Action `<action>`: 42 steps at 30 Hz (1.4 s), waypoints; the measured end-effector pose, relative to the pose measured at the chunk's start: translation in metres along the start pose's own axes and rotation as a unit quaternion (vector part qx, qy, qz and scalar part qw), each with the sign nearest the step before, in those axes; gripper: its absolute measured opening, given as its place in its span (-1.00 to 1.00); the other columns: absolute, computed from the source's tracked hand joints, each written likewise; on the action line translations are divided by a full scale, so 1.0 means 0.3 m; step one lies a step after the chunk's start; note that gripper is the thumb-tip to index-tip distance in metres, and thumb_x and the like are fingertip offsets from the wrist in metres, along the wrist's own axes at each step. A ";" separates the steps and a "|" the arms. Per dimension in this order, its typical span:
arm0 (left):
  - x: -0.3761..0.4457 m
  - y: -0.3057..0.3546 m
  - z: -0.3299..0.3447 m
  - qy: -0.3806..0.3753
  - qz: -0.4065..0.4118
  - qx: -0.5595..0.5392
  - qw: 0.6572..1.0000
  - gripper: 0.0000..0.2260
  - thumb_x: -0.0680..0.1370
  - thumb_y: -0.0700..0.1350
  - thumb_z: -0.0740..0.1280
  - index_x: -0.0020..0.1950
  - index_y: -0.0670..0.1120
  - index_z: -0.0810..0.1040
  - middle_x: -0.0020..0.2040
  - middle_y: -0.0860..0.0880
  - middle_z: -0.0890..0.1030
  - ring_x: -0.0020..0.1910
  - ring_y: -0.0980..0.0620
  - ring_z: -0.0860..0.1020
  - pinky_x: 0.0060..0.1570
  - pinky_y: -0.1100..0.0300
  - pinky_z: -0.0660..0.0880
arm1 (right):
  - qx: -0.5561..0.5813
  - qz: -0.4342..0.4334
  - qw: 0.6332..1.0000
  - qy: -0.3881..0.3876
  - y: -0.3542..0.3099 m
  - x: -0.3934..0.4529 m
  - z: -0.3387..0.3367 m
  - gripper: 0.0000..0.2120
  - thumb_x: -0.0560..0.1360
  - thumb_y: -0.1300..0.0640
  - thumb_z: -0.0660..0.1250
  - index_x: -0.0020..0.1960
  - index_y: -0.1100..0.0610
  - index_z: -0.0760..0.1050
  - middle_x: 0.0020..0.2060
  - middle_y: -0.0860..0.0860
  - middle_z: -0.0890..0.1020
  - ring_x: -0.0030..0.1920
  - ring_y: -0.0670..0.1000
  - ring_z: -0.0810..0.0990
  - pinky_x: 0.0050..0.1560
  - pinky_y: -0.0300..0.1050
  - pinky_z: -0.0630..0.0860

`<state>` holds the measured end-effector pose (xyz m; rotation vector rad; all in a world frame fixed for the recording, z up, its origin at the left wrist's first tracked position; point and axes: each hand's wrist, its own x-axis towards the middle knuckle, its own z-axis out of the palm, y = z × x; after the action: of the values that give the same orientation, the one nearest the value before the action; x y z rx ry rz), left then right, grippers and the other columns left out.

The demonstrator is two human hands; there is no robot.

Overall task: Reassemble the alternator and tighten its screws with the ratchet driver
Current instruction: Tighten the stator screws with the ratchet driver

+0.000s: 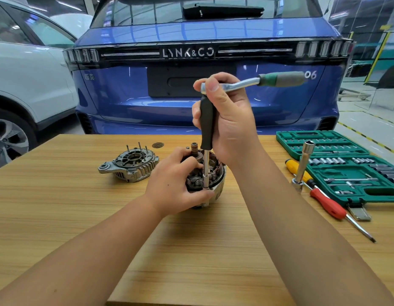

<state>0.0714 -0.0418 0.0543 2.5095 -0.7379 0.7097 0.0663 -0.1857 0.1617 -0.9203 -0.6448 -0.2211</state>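
The alternator body [215, 173], with copper windings and a shaft sticking up, stands on the wooden table [81, 217]. My left hand [176, 184] grips its near left side. My right hand [227, 120] grips the black extension driver [206, 124], which stands upright with its socket on the alternator's near rim. The ratchet [257, 81] sits on top of the driver, its green and grey handle pointing right. The alternator's separate end cover [129, 164], with long bolts sticking up, lies to the left.
An open green socket set case [337, 151] lies at the right. Beside it are a tall socket wrench [303, 164], a yellow screwdriver [295, 167] and a red screwdriver [328, 206]. A small round cap [157, 145] lies at the table's far edge. A blue car [191, 102] stands behind the table.
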 end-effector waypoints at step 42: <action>0.007 0.027 0.026 0.087 -0.004 0.005 0.996 -0.50 0.27 0.34 0.36 -0.06 -0.04 0.63 0.06 0.03 0.53 -0.14 -0.05 0.54 -0.27 0.17 0.35 | -0.040 0.151 0.988 -0.009 -0.018 0.048 0.030 -0.53 0.66 0.00 0.09 -0.43 -0.02 0.34 -0.50 0.00 0.37 -0.55 -0.01 0.25 -0.47 -0.19 0.20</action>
<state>0.0709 -0.0528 0.0516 2.4192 -0.6645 0.9177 0.0715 -0.1803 0.1778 -1.0856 -0.5089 0.0319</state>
